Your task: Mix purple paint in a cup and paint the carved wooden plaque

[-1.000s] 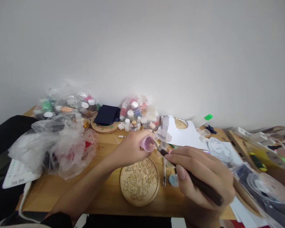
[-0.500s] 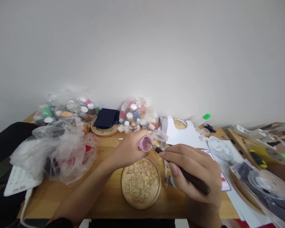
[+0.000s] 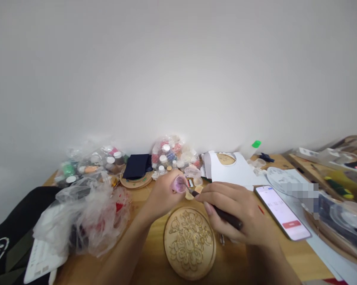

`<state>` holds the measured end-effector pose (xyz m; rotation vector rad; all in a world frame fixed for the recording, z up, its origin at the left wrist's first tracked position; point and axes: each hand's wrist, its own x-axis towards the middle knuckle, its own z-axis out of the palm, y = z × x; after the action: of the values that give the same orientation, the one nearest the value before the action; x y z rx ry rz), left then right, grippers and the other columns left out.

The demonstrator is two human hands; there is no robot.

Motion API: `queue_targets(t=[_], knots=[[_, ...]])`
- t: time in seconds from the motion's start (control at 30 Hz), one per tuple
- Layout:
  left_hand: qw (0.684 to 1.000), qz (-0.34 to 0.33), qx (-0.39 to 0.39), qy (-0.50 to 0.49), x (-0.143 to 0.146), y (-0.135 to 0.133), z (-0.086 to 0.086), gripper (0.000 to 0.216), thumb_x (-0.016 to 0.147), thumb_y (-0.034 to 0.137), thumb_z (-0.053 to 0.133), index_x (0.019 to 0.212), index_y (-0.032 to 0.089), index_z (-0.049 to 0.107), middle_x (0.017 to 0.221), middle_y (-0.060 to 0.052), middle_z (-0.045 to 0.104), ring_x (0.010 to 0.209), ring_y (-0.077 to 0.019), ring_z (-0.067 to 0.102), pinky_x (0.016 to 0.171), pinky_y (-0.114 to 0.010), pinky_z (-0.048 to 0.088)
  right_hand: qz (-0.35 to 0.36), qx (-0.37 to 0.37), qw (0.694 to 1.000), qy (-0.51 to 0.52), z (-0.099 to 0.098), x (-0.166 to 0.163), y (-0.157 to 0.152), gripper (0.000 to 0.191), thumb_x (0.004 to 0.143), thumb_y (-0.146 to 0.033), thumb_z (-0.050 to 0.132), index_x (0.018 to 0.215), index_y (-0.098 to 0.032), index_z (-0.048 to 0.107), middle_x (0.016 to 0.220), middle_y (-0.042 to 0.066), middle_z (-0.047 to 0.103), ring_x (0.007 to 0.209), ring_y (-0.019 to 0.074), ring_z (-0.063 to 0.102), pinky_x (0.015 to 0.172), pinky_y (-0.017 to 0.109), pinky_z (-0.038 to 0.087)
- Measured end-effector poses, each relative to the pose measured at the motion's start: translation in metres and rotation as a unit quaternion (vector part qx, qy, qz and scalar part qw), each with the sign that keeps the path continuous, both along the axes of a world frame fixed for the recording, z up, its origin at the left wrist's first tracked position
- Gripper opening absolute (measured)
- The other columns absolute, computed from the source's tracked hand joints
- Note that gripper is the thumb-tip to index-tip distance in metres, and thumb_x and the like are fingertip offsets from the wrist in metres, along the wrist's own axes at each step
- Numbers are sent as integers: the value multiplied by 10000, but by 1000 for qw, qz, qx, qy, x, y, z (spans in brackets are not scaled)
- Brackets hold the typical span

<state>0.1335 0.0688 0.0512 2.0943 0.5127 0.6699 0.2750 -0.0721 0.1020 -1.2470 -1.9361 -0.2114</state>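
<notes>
My left hand (image 3: 165,194) is closed around a small plastic cup (image 3: 178,184) with purple material inside, its mouth tilted toward me. Between the fingers and thumb of my right hand (image 3: 234,209) is a slim tool with a dark handle (image 3: 226,217) and a thin metal shaft; its tip is inside the cup. Below both hands, a round wooden board (image 3: 168,237) lies on the table, bearing a flower pattern (image 3: 191,247) in raised gold outlines.
Clear plastic bags (image 3: 92,213) lie at the left, and bags of small jars (image 3: 169,152) line the wall. Dark blue cloth (image 3: 136,166) rests on another wooden disc. To the right are a lit phone (image 3: 281,213), white paper (image 3: 240,172) and packaged items (image 3: 341,213).
My view has shifted, so the table sits lower and the phone shows more fully. The tool's tip has gone further into the cup, and my right hand is closer to it.
</notes>
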Motion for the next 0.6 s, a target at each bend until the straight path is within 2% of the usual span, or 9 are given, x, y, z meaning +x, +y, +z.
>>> queue_targets(t=[0.17, 0.37, 0.5, 0.6], knots=[[1000, 11, 25, -6, 3, 1, -2, 59, 735, 150, 555, 707, 191, 524, 651, 42, 564, 615, -121, 517, 590, -225, 368, 9, 10, 998, 55, -7, 9, 4, 181, 891, -99, 493, 952, -181, 642, 759, 27, 703, 697, 119, 669, 597, 233, 540], [1000, 3, -11, -18, 12, 3, -12, 63, 686, 211, 574, 714, 197, 520, 652, 39, 553, 626, -130, 515, 602, -230, 408, 0, 4, 998, 62, -14, 11, 10, 172, 893, -143, 476, 873, -178, 643, 735, 20, 680, 662, 104, 615, 595, 237, 500], [999, -3, -42, -17, 12, 5, -40, 122, 698, 295, 606, 718, 192, 544, 665, 25, 573, 635, -140, 525, 607, -246, 433, -3, -62, 996, 67, -29, 12, 18, 225, 909, -218, 448, 810, -191, 648, 707, 8, 677, 643, 102, 580, 604, 241, 468], [999, 11, -48, -7, 5, 5, -69, 156, 703, 333, 626, 729, 190, 568, 661, 18, 594, 628, -148, 535, 593, -257, 441, 4, -115, 988, 102, -51, 9, 26, 251, 901, -266, 451, 823, -185, 675, 772, 29, 719, 679, 115, 611, 636, 251, 476]])
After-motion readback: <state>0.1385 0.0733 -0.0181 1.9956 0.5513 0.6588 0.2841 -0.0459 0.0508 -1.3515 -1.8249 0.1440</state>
